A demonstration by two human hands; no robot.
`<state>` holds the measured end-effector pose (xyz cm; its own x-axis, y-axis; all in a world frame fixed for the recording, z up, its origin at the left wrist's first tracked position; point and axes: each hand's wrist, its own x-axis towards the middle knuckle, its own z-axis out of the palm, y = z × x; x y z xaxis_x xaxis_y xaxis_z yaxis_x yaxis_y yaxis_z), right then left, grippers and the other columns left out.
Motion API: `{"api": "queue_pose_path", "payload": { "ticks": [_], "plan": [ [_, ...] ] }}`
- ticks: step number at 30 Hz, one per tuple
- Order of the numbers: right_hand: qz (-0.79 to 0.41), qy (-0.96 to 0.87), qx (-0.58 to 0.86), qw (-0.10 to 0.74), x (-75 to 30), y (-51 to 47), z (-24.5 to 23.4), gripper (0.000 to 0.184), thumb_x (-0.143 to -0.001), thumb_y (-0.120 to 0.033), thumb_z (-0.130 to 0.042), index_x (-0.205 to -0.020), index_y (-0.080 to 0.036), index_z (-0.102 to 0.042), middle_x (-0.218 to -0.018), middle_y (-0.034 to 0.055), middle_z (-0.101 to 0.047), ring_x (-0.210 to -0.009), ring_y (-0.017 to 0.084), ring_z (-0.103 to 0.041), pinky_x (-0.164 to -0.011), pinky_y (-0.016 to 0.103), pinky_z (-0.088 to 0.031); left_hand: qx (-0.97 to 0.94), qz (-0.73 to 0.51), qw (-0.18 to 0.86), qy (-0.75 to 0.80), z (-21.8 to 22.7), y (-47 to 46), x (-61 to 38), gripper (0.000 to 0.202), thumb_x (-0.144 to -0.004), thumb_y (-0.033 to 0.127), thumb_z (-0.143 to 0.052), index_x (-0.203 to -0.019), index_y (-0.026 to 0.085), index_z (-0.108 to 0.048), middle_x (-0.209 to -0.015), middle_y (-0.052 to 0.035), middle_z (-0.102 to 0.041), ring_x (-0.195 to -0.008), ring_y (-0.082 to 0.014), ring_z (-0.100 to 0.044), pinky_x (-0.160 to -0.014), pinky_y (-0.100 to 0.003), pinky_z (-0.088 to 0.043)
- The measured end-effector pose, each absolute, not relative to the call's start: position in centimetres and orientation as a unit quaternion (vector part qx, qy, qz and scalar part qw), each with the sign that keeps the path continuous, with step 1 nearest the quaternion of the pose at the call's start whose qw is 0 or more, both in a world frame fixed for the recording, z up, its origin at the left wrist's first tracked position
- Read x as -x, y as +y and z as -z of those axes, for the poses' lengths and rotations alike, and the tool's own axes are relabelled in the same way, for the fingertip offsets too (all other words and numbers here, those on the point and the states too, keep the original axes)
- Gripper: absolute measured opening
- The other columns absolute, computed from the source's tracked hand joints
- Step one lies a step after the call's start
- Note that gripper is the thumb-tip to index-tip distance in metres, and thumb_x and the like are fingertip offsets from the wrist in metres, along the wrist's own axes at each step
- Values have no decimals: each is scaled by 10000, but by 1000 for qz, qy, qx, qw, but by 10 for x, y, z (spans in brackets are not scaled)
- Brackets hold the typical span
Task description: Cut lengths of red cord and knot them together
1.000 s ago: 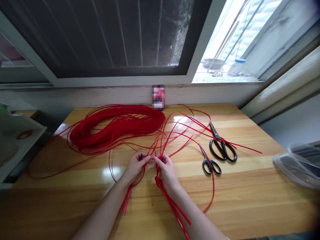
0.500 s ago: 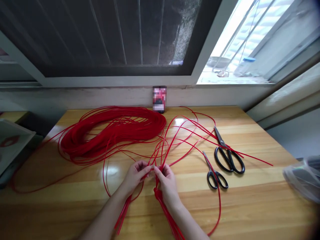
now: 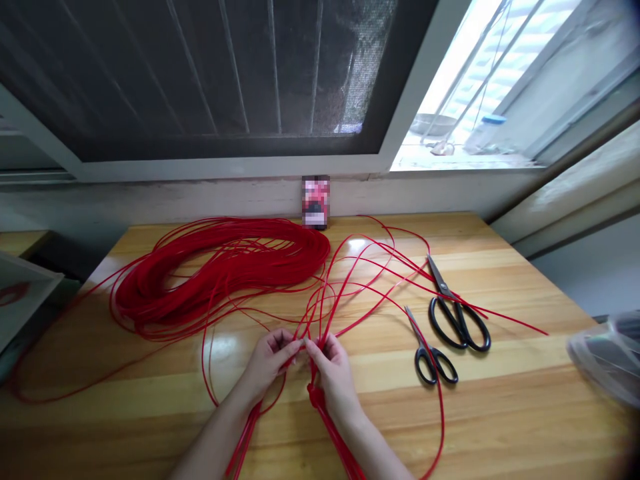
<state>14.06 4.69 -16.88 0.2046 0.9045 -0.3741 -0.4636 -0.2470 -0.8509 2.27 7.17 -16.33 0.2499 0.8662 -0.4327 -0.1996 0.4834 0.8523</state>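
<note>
Over the wooden tabletop [image 3: 505, 413], red plastic cord [image 3: 324, 313] is pinched by the left hand [image 3: 267, 367] and right hand [image 3: 335, 380], held together above a knot [image 3: 316, 397].

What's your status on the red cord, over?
Left hand, right hand pinching red cord strands above a knot. Coil behind. Large scissors, small scissors to the right, strands crossing them.

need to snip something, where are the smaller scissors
In the head view, the smaller scissors lie on the wooden tabletop, right of the right hand and beside the larger scissors.
</note>
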Motion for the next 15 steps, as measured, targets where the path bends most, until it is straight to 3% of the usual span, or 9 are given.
{"api": "queue_pose_path", "payload": {
  "ticks": [15],
  "plan": [
    [-597, -211, 523, 571, -142, 46, 163, 330, -586, -363, -732, -622, -182, -458, -575, -50, -474, -525, 82, -425, -522, 204, -364, -331, -379, 717, 484, 162, 71, -23, 274, -622, 327, -715, -646, 131, -525, -547, 35, -512, -468, -37, -410, -436, -155, -249]
  ]
}}
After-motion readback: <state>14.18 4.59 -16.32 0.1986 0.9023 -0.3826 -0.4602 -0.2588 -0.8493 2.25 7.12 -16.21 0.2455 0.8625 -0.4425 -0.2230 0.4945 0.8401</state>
